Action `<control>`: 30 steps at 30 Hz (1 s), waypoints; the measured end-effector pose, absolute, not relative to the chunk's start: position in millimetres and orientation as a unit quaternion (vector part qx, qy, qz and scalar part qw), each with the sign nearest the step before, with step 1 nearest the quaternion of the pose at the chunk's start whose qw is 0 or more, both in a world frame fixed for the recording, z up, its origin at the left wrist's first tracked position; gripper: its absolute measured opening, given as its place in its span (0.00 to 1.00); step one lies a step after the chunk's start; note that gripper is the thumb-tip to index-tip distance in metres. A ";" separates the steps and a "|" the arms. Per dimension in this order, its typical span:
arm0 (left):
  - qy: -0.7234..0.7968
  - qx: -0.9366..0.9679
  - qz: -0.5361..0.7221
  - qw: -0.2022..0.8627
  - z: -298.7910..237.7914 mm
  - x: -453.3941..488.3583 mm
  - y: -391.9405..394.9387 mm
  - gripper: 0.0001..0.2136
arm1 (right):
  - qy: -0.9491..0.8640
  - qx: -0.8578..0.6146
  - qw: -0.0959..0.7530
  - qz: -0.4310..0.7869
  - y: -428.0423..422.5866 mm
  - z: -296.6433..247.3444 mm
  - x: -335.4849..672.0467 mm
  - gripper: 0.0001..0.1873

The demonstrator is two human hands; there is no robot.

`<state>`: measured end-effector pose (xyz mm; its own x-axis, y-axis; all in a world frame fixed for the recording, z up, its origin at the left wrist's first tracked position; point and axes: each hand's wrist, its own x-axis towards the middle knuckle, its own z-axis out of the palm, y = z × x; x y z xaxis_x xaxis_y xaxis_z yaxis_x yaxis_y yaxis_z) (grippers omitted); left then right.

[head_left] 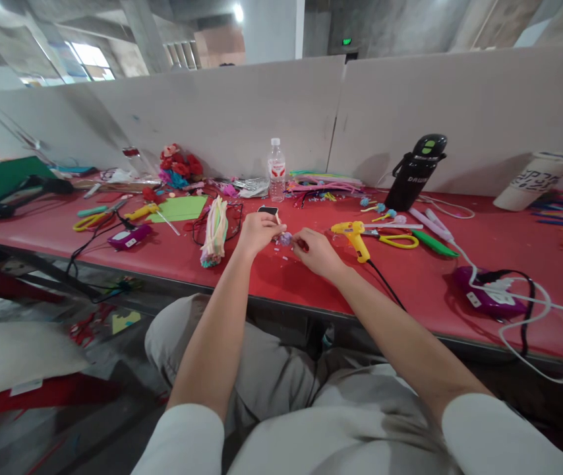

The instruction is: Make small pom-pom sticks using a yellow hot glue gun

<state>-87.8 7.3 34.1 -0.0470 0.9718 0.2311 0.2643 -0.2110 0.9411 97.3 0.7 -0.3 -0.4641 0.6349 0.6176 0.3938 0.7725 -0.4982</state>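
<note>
A small lilac fluffy piece (286, 239), flower-like in its bumpy shape, is pinched between my two hands just above the red tabletop. My left hand (260, 233) closes its fingertips on the piece's left side. From the right, my right hand (317, 252) has thumb and fingers pressed together at its other edge. Tiny pale scraps lie under the fingers. A dark-screened device (268, 211) sits partly hidden behind my left hand. Left of it stands a bundle of pale fuzzy stems (215, 232). A yellow glue gun (353, 237) rests right of my right hand.
Yellow-handled scissors (398, 240), a green-cased tool (434, 244) and a purple power block (490, 293) with cables lie to the right. Behind stand a water bottle (276, 171), a black flask (416, 173) and a white cup (529, 182). Green paper (180, 208) lies left.
</note>
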 end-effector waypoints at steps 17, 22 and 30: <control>0.506 0.562 0.531 0.383 37.8 -88.1 7.3 0.16 | -0.825 -0.332 0.434 0.145 -3.9 5.4 100.1 0.05; 0.517 0.534 0.546 0.387 43.7 -94.5 7.0 0.16 | -0.819 -0.397 0.396 0.124 -15.2 19.6 116.0 0.14; 0.458 0.482 0.570 0.482 44.0 -94.4 4.7 0.16 | -0.863 -0.441 0.143 0.201 -27.6 42.3 214.9 0.23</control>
<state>-94.4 4.7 44.0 -0.0703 0.9917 0.1079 -0.1081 -0.1151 0.9875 214.9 -27.6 42.3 -0.5694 0.8192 0.0691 0.7038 0.5292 -0.4739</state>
